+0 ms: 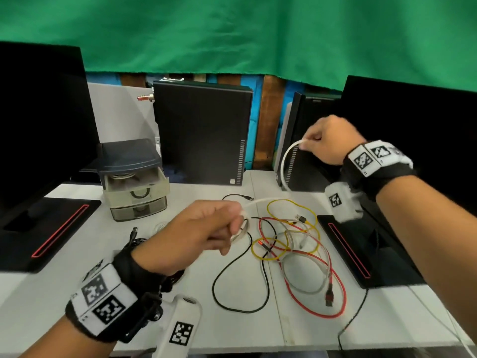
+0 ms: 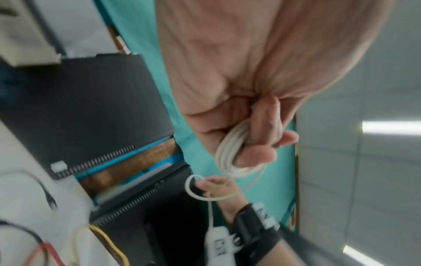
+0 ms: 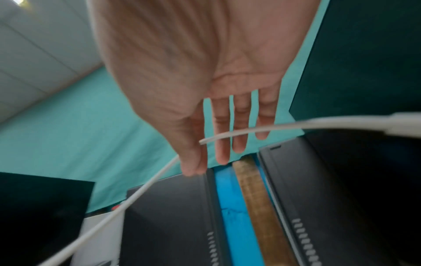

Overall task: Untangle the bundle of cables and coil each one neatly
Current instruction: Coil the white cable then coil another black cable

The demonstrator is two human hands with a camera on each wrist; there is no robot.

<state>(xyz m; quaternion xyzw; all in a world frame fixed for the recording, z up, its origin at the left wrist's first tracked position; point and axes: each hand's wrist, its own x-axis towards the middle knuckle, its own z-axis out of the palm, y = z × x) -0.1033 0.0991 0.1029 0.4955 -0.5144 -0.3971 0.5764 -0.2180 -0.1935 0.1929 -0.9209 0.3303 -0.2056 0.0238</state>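
My left hand (image 1: 227,236) hovers over the white table (image 1: 258,329) and grips a small coil of white cable (image 1: 242,228); in the left wrist view its fingers (image 2: 262,136) curl round the stacked loops of the coil (image 2: 227,154). The same white cable (image 1: 284,166) arcs up to my right hand (image 1: 308,143), raised at the right, which pinches it between thumb and forefinger (image 3: 196,162) while the other fingers stay straight. A tangle of yellow, red, clear and black cables (image 1: 291,244) lies on the table below.
A grey drawer unit (image 1: 134,182) stands at the left, with two black computer towers (image 1: 204,135) behind. Black monitors (image 1: 38,112) flank the table, and their bases (image 1: 346,251) lie beside the tangle. Another black cable (image 1: 139,240) sits behind my left wrist.
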